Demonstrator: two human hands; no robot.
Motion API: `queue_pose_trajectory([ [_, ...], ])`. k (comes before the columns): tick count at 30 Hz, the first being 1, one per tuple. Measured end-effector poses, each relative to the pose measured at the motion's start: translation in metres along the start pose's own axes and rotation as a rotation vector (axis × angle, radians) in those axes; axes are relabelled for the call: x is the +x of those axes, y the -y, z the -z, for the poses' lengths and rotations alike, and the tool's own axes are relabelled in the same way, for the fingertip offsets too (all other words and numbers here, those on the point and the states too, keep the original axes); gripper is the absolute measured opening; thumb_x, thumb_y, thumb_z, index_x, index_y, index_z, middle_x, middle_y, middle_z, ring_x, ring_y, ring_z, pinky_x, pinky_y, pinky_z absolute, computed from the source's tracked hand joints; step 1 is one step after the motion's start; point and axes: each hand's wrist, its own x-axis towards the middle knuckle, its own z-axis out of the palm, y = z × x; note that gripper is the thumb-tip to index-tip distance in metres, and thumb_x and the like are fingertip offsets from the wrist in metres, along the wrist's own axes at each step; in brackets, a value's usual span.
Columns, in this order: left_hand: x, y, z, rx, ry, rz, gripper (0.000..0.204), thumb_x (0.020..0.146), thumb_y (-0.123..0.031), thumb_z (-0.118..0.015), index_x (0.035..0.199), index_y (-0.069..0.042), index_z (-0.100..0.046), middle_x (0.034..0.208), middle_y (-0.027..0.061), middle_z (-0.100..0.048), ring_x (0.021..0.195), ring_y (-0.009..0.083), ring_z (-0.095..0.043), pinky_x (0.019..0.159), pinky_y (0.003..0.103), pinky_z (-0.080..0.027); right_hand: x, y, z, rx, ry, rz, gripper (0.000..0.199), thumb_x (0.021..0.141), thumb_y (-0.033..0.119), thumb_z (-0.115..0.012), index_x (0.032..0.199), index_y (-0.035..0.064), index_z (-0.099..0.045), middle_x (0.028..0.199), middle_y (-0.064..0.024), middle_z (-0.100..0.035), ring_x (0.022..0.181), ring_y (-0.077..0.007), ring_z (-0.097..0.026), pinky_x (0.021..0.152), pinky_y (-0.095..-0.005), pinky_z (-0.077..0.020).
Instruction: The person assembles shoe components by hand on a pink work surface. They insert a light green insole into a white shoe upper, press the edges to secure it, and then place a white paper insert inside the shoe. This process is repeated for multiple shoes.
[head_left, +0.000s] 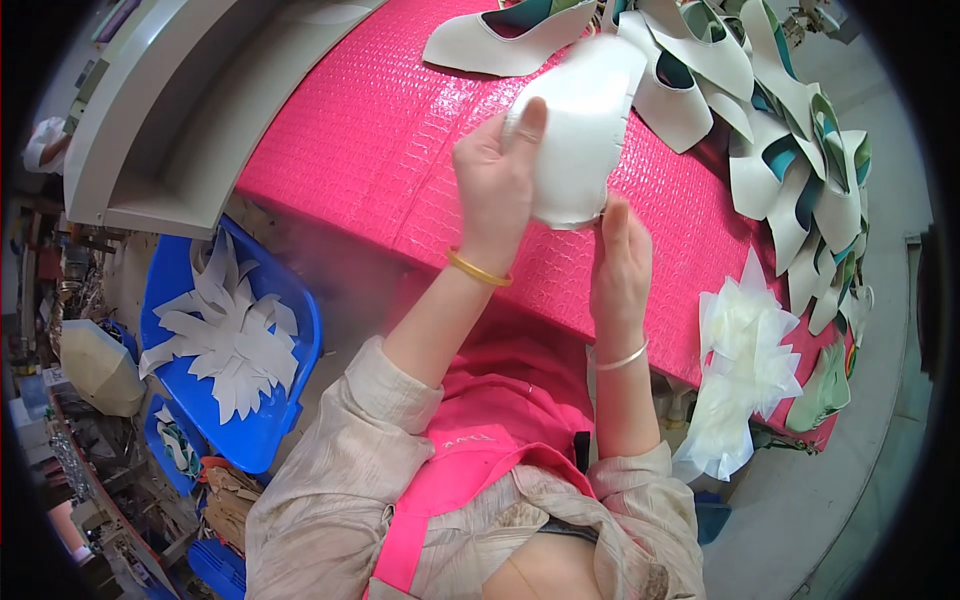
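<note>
**Two hands at a white piece above a pink bench**

The white piece is up over the bench's near side, its long axis running away from the wearer and leaning right toward the far end, which is slightly blurred. The left grip is closed on its left edge, thumb across the upper face, fingers hidden beneath; most of the piece lies to the right of that thumb and beyond it. The right grip sits lower, fingertips at the near right corner, so it is the closer of the two to the near end, while the left is closer to the middle. Whether the right pinches that corner or only touches it cannot be told.

Past the far end, pale uppers crowd the bench; in this view the piece overlaps them, contact unclear. Translucent sheets lie at the right, well apart from the left grip.
</note>
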Motion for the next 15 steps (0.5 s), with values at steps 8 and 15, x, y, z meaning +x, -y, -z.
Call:
queue_pose_trajectory([
  [8, -0.054, 0.021, 0.010, 0.341, 0.369, 0.080, 0.017, 0.080, -0.004, -0.063, 0.095, 0.004, -0.065, 0.080, 0.0057, -0.067, 0.072, 0.0078, -0.060, 0.067, 0.023, -0.047, 0.025, 0.001, 0.024, 0.143, -0.165, -0.072, 0.038, 0.094, 0.035, -0.045, 0.079, 0.0028, -0.058, 0.072, 0.0018, -0.057, 0.064, -0.0040, -0.049, 0.056, -0.0186, -0.0373],
  [15, -0.060, 0.042, -0.003, 0.531, 0.392, -0.143, 0.020, 0.078, -0.012, -0.066, 0.074, 0.006, -0.059, 0.057, 0.0132, -0.054, 0.048, 0.0176, -0.050, 0.048, 0.030, -0.038, 0.044, -0.020, 0.040, 0.095, -0.129, -0.288, 0.044, 0.094, 0.039, -0.041, 0.088, 0.0001, -0.060, 0.075, -0.0033, -0.060, 0.061, -0.0089, -0.054, 0.049, -0.0231, -0.0423],
])
